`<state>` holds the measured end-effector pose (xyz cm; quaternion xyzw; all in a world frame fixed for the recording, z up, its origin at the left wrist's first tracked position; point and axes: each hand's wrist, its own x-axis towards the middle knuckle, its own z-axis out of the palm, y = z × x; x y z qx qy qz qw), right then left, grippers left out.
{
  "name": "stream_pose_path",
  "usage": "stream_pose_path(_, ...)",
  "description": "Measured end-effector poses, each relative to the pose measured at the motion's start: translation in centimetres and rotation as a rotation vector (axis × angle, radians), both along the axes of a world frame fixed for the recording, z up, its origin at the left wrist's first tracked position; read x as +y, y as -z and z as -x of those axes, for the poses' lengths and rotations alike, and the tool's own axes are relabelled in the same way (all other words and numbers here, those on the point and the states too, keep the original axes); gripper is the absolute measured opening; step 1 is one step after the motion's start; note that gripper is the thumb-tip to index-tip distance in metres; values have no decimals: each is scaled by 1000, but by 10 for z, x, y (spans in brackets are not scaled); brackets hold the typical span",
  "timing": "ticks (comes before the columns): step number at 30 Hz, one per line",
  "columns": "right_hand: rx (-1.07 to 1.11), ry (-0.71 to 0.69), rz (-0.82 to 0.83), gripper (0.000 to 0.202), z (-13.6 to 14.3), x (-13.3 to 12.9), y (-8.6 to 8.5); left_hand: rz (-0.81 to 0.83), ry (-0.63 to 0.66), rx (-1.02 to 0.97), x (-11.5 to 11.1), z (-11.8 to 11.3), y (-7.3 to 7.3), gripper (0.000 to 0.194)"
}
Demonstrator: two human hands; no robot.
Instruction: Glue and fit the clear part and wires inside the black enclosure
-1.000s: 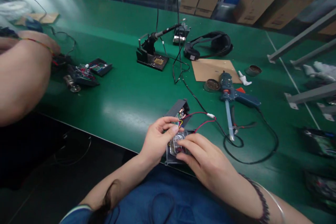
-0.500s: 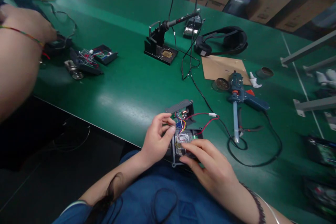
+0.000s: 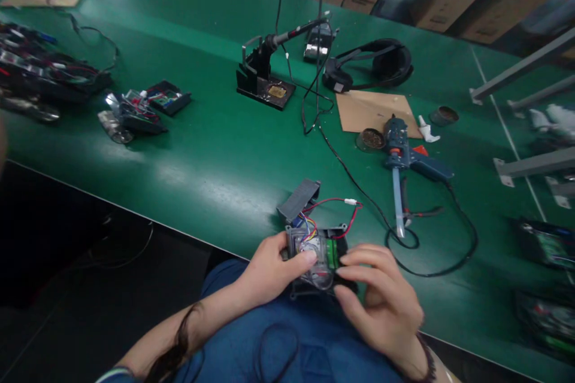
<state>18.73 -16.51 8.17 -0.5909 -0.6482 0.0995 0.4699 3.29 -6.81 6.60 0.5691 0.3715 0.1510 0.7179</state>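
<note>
Both hands have drawn the black housing (image 3: 317, 260) back to the near edge of the worktop (image 3: 211, 155), over the lap; the co-worker's arm at far left is gone. Left hand (image 3: 269, 272) clamps its left side, thumb on the clear centre part; right hand (image 3: 381, 302) curls its fingers (image 3: 359, 254) round the right side, closed on it. It looks light and rigid, but its thin wires seem fragile, so the solid side walls are the safest hold. Its long axis runs away from the person, open face up. Beyond, coloured wires (image 3: 335, 206) lead to a grey cover (image 3: 299, 198); farther off lie a glue gun (image 3: 406, 158) and soldering iron stand (image 3: 265, 81).
</note>
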Motion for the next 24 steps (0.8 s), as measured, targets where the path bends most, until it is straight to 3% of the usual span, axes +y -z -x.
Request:
stream_pose_path(3, 154, 299, 154, 14, -1, -7, 14, 1, -3, -26, -2, 0, 0, 40)
stream_pose_path(6, 363, 198, 436, 41, 5, -5, 22, 2, -24, -35, -5, 1, 0, 42)
stream_pose_path(8, 445, 97, 518, 46, 9, 0, 21, 7, -48, -26, -7, 1, 0, 43)
stream_pose_path(16, 670, 70, 562, 54, 10, 12, 15, -68, -37, -18, -10, 4, 1, 41)
stream_pose_path(24, 749, 62, 487, 34, 8, 16, 18, 27, -32, 42, -5, 2, -1, 44)
